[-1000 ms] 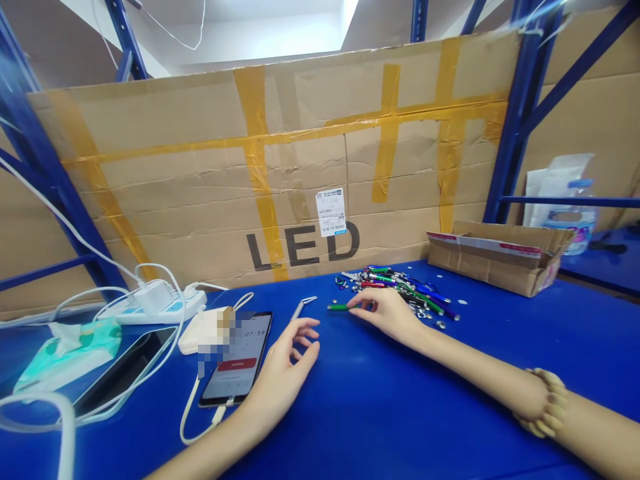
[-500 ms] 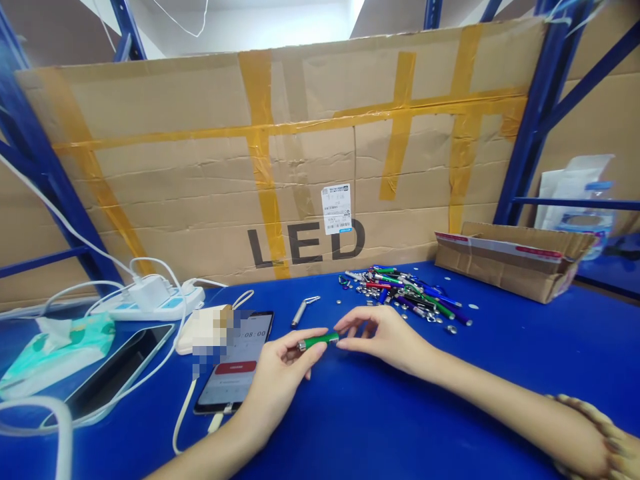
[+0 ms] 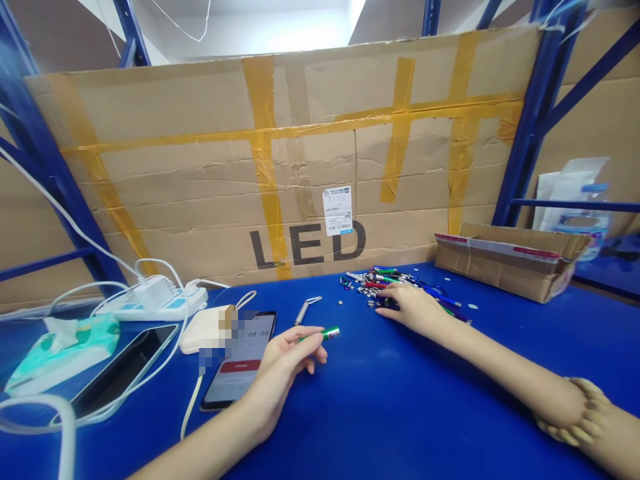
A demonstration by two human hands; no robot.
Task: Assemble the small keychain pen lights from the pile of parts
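My left hand (image 3: pixel 285 363) pinches a small green flashlight (image 3: pixel 323 334) between thumb and fingers, just above the blue tabletop (image 3: pixel 380 413). My right hand (image 3: pixel 413 305) reaches into a pile of coloured mini flashlights and small metal parts (image 3: pixel 387 280) at the back of the table, palm down; its fingertips rest on the parts and I cannot see whether they hold any. A silver flashlight (image 3: pixel 303 309) with a key clip lies alone between the pile and the phone.
A phone (image 3: pixel 240 357) showing a timer lies left of my left hand, cabled to a white power bank (image 3: pixel 205 328). Farther left are a power strip (image 3: pixel 155 301), a tablet (image 3: pixel 120 373) and a tissue pack (image 3: pixel 63 350). An open cardboard box (image 3: pixel 510 260) stands at right; a taped cardboard sheet (image 3: pixel 300 160) forms the backdrop.
My right hand picked the green flashlight from the pile and passed it to my left hand. The right hand then let go and went back to the pile.
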